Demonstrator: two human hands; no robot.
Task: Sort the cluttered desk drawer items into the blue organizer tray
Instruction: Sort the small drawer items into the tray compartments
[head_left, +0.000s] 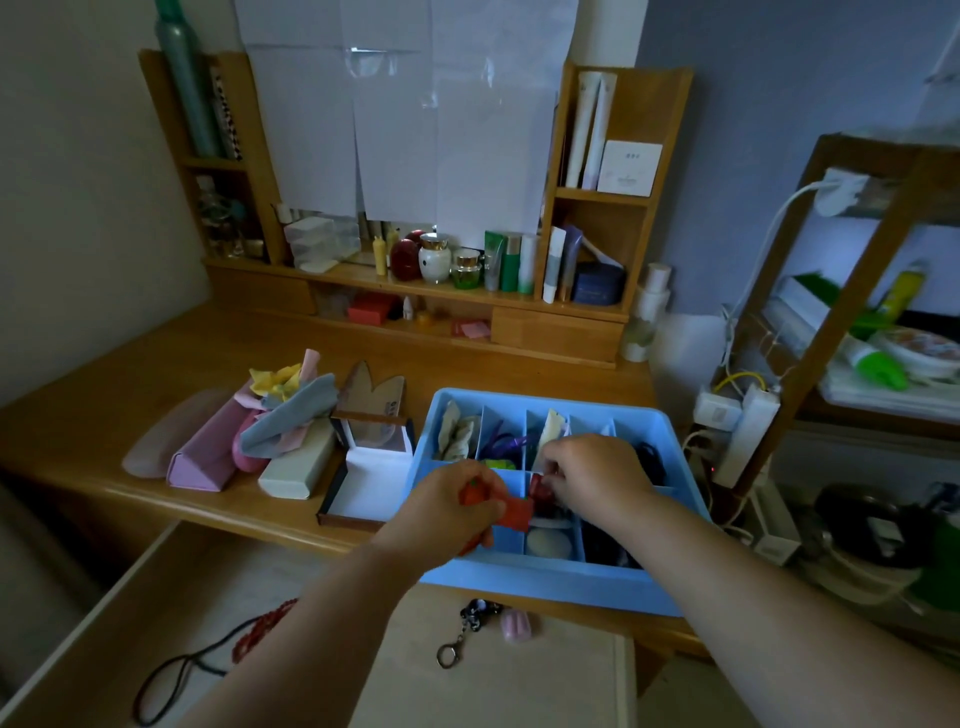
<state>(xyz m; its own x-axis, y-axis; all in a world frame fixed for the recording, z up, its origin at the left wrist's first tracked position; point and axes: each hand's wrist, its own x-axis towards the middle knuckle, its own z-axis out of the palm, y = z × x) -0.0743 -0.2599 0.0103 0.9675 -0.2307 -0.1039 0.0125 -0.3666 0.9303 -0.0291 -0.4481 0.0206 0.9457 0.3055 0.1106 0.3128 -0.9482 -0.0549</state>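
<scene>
Red bits (519, 512) half-hidden by fingers (550, 467)

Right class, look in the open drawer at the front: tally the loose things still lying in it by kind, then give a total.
Keyring: 1
Small pink object: 1
Red-beaded black cord: 1
Total: 3

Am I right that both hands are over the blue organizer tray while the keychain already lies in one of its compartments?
Not quite: the head view shows the keychain lying in the open drawer, outside the blue organizer tray. The left hand and right hand are indeed over the tray.
</scene>
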